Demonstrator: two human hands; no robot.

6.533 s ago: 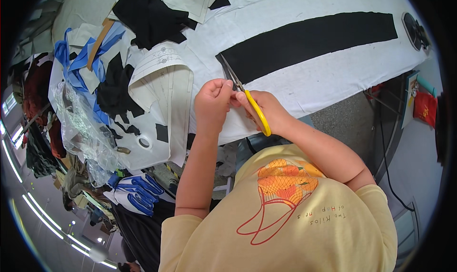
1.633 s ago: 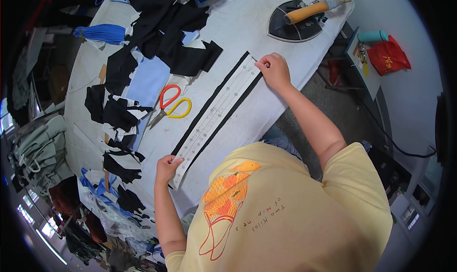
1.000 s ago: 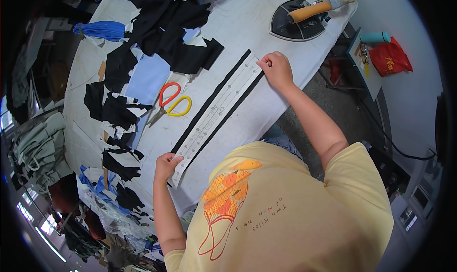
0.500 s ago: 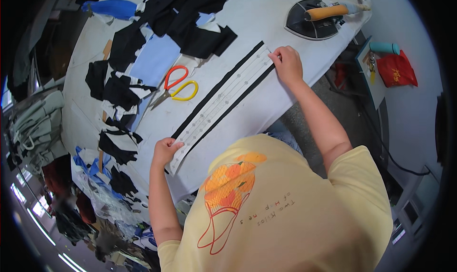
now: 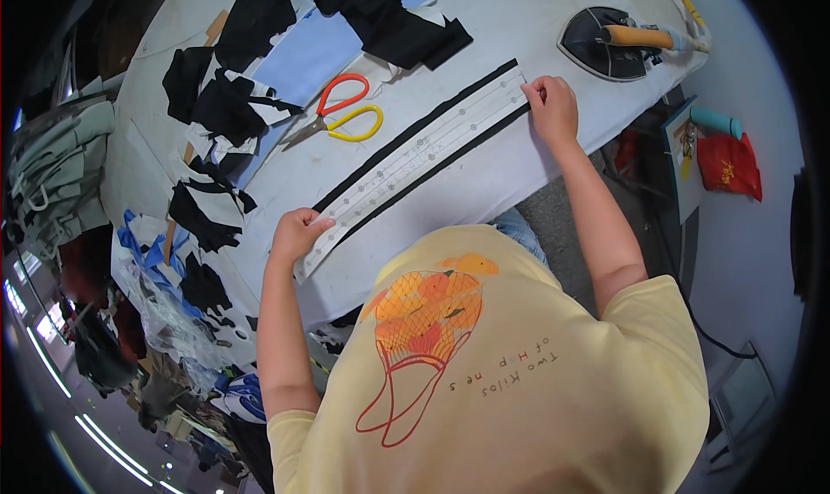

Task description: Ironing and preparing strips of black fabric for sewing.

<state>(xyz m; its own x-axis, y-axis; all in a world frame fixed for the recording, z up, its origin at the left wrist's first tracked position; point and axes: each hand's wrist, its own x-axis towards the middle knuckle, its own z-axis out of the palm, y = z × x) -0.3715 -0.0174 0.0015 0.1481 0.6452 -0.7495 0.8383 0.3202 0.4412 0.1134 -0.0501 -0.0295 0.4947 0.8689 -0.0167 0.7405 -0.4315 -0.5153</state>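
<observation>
Lying slantwise across the middle of the frame, one long white strip (image 5: 415, 161) with two black bands along its sides is pinned at both ends: the left hand (image 5: 296, 235) presses its lower-left end, fingers curled, and the right hand (image 5: 551, 108) presses its upper-right end. One pair of scissors (image 5: 340, 121) sits just above. One iron (image 5: 609, 43) stands upper right. Black scraps (image 5: 220, 105) crowd the upper left. Bare table (image 5: 484, 183) runs along the near edge.
</observation>
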